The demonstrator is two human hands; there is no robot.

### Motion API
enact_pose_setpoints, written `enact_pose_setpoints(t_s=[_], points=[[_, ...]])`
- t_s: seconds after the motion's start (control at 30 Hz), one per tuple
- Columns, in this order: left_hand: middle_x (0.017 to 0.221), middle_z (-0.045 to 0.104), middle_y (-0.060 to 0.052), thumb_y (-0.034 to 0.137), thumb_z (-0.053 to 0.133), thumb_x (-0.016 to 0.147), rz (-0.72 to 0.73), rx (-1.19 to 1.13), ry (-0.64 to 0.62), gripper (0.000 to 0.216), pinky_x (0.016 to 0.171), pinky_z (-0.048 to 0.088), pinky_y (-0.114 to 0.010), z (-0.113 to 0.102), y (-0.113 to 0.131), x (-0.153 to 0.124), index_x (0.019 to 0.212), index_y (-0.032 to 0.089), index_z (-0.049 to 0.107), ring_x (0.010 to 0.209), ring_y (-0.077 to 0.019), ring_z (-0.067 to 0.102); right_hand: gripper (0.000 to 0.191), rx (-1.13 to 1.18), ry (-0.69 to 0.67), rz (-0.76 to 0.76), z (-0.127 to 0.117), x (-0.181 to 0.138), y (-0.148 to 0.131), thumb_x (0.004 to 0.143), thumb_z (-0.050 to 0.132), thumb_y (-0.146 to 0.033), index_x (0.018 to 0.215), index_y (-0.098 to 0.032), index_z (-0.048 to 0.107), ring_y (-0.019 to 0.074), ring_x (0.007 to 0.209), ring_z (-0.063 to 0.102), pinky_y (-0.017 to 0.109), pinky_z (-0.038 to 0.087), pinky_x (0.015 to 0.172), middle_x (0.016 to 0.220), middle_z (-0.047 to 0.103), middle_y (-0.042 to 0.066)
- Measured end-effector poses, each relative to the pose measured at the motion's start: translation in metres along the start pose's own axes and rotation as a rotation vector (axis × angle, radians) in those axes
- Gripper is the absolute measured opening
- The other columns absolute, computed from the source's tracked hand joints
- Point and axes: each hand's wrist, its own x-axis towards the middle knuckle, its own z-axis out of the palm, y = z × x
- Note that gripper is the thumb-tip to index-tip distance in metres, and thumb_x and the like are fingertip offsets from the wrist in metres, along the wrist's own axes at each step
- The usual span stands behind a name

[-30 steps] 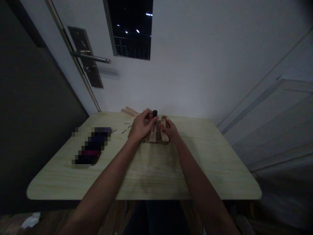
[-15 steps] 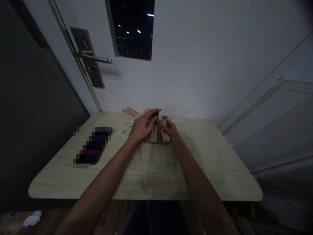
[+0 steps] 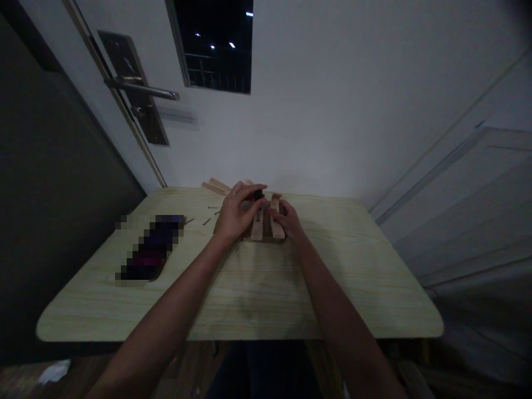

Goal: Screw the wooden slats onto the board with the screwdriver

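Left hand (image 3: 236,215) and right hand (image 3: 291,219) are both at a brown wooden board (image 3: 266,230) near the far edge of the pale counter (image 3: 374,277). Toward the counter's left side lies a dark, phone-like slab (image 3: 153,246), blurred in blocks, with a thin metal pin (image 3: 189,220) by its upper end. Next come a few loose fasteners (image 3: 206,221), just short of the left hand, and behind them pale wooden pieces (image 3: 216,186) near the wall. Over the board's left part, the left hand has thumb and fingers to either side of a black handle (image 3: 258,194); whether they press on it I cannot tell. Below the handle, a narrow metal piece (image 3: 258,217) shows against the left strip (image 3: 257,231), which lies on the board. Across a narrow gap is the right strip (image 3: 277,228), gripped by the right hand, its thumb lying over the wood.
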Motion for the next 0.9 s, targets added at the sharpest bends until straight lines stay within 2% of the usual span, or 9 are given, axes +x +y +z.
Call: enact_pose_setpoints(t_s=[0.23,0.47,0.6,0.73,0.9], points=[[0.105,0.069,-0.003,0.035,0.069,0.091,-0.036,-0.043,-0.014,0.043,0.082,0.056,-0.029,-0.001,0.0,-0.003,0.133,0.032,0.062,0.085,-0.0146,0.065,0.043,0.015,-0.014,0.005,0.002,-0.001,-0.003,0.067,0.073,-0.051,0.097,-0.022,0.063,0.0182,0.078,0.064,0.034,0.054,0.074,0.088,0.07,0.002],[0.117,0.074,-0.005,0.038,0.059,0.096,-0.031,-0.066,-0.108,0.03,0.091,0.057,-0.032,-0.002,0.01,-0.003,0.122,0.027,0.067,0.095,-0.017,0.071,0.043,0.007,-0.013,-0.011,0.002,0.001,-0.004,0.067,0.073,-0.054,0.094,-0.023,0.063,0.0186,0.077,0.064,0.033,0.053,0.071,0.087,0.071,0.002],[0.12,0.073,-0.005,0.04,0.057,0.097,-0.075,-0.201,-0.102,0.029,0.096,0.056,-0.033,0.0,0.012,-0.004,0.12,0.026,0.068,0.105,-0.0181,0.07,0.044,0.011,-0.038,0.005,0.001,0.0,-0.005,0.066,0.073,-0.053,0.095,-0.022,0.062,0.0183,0.077,0.064,0.034,0.053,0.073,0.09,0.07,0.003],[0.115,0.073,-0.005,0.041,0.061,0.095,-0.119,-0.271,-0.106,0.027,0.094,0.055,-0.034,0.003,0.012,-0.004,0.118,0.027,0.067,0.102,-0.017,0.069,0.045,0.011,-0.046,-0.009,0.001,0.002,-0.003,0.065,0.072,-0.054,0.095,-0.022,0.061,0.0191,0.079,0.064,0.034,0.053,0.074,0.09,0.07,0.003],[0.103,0.065,-0.003,0.038,0.079,0.081,-0.043,-0.135,0.044,0.022,0.085,0.054,-0.032,0.005,0.011,-0.001,0.1,0.028,0.073,0.1,-0.0178,0.062,0.044,-0.008,-0.038,-0.028,0.001,0.003,-0.001,0.064,0.071,-0.055,0.092,-0.023,0.06,0.0182,0.075,0.061,0.034,0.052,0.071,0.085,0.068,0.001]])
